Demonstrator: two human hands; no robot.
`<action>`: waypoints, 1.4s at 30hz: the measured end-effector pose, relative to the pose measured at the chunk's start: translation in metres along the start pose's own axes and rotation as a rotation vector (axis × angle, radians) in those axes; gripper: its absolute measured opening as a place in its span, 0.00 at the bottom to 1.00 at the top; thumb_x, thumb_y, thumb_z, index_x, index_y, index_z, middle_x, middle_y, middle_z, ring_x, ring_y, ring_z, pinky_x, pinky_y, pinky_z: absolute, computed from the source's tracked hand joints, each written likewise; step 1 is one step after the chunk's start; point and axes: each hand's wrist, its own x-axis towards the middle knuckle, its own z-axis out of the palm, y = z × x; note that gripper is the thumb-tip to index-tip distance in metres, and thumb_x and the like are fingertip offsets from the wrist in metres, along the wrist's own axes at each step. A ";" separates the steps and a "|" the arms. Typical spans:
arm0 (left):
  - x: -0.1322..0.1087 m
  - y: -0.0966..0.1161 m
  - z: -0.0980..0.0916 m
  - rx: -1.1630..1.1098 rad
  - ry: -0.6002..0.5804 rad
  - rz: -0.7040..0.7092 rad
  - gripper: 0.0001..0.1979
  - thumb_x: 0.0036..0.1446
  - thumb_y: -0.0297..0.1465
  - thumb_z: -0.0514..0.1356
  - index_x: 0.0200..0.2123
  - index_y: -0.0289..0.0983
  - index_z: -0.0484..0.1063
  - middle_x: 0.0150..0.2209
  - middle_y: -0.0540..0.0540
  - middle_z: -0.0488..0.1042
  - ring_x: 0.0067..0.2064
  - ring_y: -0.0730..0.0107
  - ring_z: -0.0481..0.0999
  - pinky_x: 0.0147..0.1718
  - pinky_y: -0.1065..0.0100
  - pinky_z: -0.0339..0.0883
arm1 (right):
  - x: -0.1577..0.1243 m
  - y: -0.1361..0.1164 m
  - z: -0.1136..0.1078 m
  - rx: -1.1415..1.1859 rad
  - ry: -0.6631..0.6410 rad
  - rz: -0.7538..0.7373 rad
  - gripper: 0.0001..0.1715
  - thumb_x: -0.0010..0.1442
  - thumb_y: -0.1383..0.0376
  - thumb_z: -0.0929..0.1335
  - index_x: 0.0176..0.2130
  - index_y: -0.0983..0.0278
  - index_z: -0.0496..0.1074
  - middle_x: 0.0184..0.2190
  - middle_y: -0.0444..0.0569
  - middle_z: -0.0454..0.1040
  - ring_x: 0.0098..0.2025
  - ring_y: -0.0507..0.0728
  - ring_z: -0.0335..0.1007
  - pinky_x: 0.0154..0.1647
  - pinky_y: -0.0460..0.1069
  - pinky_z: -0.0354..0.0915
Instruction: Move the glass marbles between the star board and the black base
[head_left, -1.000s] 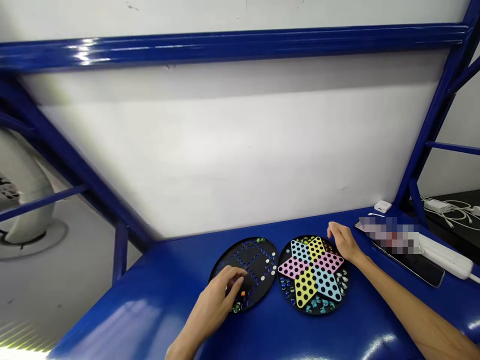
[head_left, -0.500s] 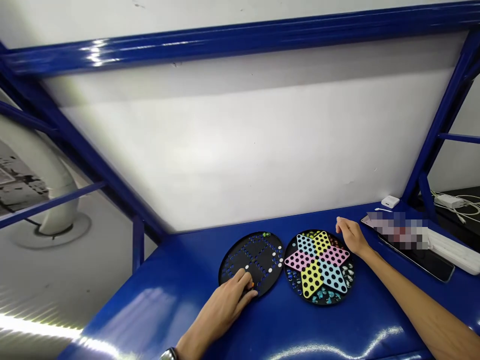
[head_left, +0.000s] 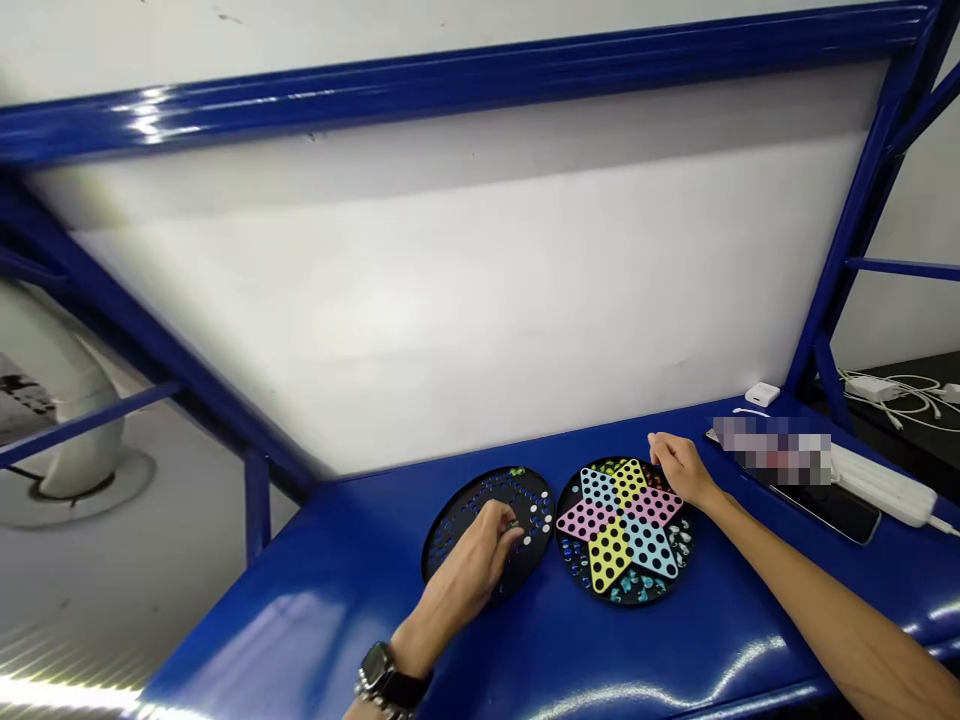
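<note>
Over the black round board with rows of small holes is my left hand, its fingers bent and closed around something I cannot make out. White pieces sit along that board's right side, and green ones at its top. Just to the right lies a round tray with a star-shaped board in yellow, pink and blue; coloured gems fill the spaces around the star. My right hand is curled in a loose fist at the star board's upper right edge, its fingertips partly hidden.
A dark phone, a white power strip and a white earphone case lie on the blue table to the right. White cables rest beyond the blue frame. A white panel stands behind.
My left hand has risen and moved toward the board's middle right, fingers still bent. My right hand stays by the star board. The whole view has shifted slightly.
</note>
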 end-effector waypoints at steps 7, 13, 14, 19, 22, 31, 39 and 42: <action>0.070 0.045 0.044 0.070 -0.126 0.068 0.07 0.66 0.35 0.49 0.41 0.41 0.64 0.42 0.43 0.71 0.40 0.62 0.74 0.43 0.60 0.69 | -0.003 0.003 0.001 -0.053 -0.016 -0.026 0.30 0.70 0.50 0.56 0.21 0.60 0.58 0.19 0.43 0.61 0.24 0.53 0.57 0.28 0.49 0.55; 0.084 0.036 0.033 -0.103 -0.159 0.107 0.11 0.61 0.36 0.55 0.47 0.41 0.69 0.46 0.45 0.73 0.36 0.66 0.75 0.40 0.63 0.72 | -0.005 0.003 0.004 -0.068 -0.069 -0.025 0.29 0.70 0.51 0.56 0.21 0.60 0.58 0.20 0.43 0.62 0.24 0.53 0.59 0.29 0.50 0.57; 0.084 0.032 0.027 -0.143 -0.149 0.109 0.12 0.62 0.36 0.55 0.47 0.41 0.69 0.46 0.45 0.74 0.36 0.67 0.76 0.40 0.63 0.72 | -0.005 0.003 0.004 -0.069 -0.080 -0.022 0.29 0.70 0.51 0.56 0.21 0.60 0.58 0.21 0.43 0.63 0.24 0.54 0.59 0.29 0.50 0.57; 0.088 -0.007 0.006 0.111 0.003 -0.057 0.15 0.63 0.33 0.51 0.50 0.40 0.69 0.50 0.42 0.74 0.46 0.60 0.77 0.44 0.61 0.70 | -0.006 0.003 0.005 -0.072 -0.105 -0.022 0.30 0.70 0.51 0.56 0.21 0.60 0.59 0.21 0.44 0.64 0.25 0.54 0.60 0.31 0.50 0.58; 0.086 -0.028 0.004 0.220 -0.005 -0.127 0.14 0.60 0.33 0.54 0.47 0.40 0.72 0.47 0.41 0.74 0.47 0.54 0.76 0.42 0.60 0.70 | -0.005 0.004 0.005 -0.073 -0.103 -0.020 0.30 0.70 0.51 0.56 0.20 0.60 0.58 0.21 0.44 0.64 0.24 0.54 0.60 0.31 0.50 0.58; 0.081 -0.028 0.007 0.190 -0.095 -0.028 0.13 0.62 0.38 0.52 0.41 0.43 0.75 0.42 0.44 0.76 0.41 0.59 0.77 0.39 0.62 0.69 | -0.004 0.006 0.003 -0.095 -0.124 -0.037 0.29 0.70 0.51 0.56 0.21 0.60 0.56 0.21 0.43 0.62 0.25 0.54 0.59 0.31 0.50 0.57; 0.082 -0.013 0.012 0.093 -0.138 0.066 0.12 0.62 0.37 0.53 0.41 0.43 0.76 0.42 0.44 0.77 0.42 0.60 0.77 0.44 0.62 0.69 | -0.005 0.008 0.004 -0.114 -0.132 -0.032 0.29 0.70 0.50 0.56 0.21 0.60 0.54 0.21 0.43 0.61 0.25 0.54 0.59 0.31 0.49 0.57; 0.083 -0.012 0.016 0.025 -0.153 0.078 0.11 0.60 0.34 0.55 0.41 0.43 0.76 0.42 0.45 0.77 0.43 0.61 0.76 0.45 0.63 0.69 | -0.005 0.006 0.004 -0.116 -0.133 -0.031 0.29 0.70 0.51 0.56 0.20 0.60 0.54 0.21 0.43 0.62 0.24 0.54 0.59 0.31 0.50 0.57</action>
